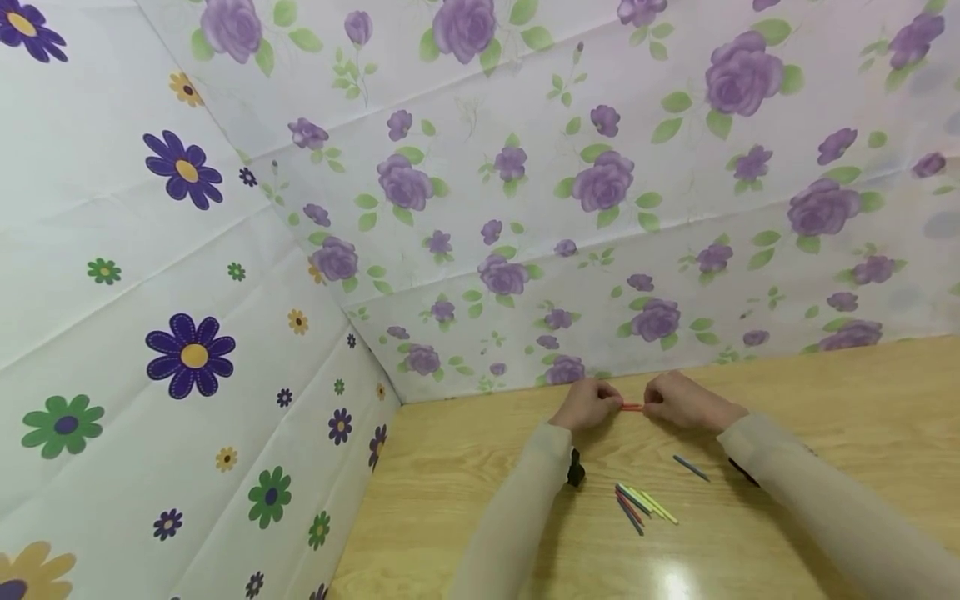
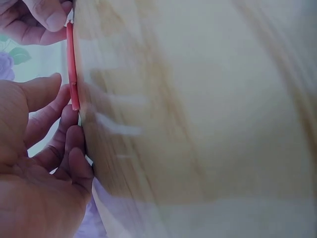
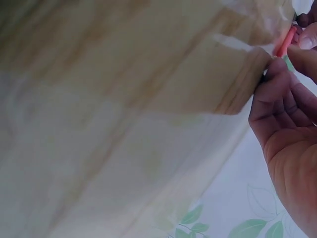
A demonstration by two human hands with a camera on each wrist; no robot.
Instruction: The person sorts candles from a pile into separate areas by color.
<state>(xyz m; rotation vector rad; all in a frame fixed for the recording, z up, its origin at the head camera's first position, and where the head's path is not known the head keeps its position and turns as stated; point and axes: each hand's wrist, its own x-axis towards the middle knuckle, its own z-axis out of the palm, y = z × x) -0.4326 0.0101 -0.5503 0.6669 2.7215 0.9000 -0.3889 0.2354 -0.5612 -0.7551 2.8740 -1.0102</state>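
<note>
A light wood-grain counter fills the lower right of the head view, its surface glossy enough to show a bright glare spot near the front edge. Behind the counter hangs a white sheet printed with purple roses and green leaves; to the counter's left a second white sheet carries purple, green and yellow daisies, and the two meet at the counter's far left corner. No writing, brand or label can be read anywhere. Near the counter's back edge, just in front of the rose sheet, two hands in pale long sleeves hold a thin red stick between them. The stick is slim, straight and bright red, lying level and crosswise. The left hand pinches one end with curled fingers, and the right hand pinches the other end in its fingertips. Nearer the person, on the counter in front of the hands, lies a small cluster of thin sticks in green, yellow, red and blue, fanned out together. A single dark blue stick lies apart, just to the cluster's right.
</note>
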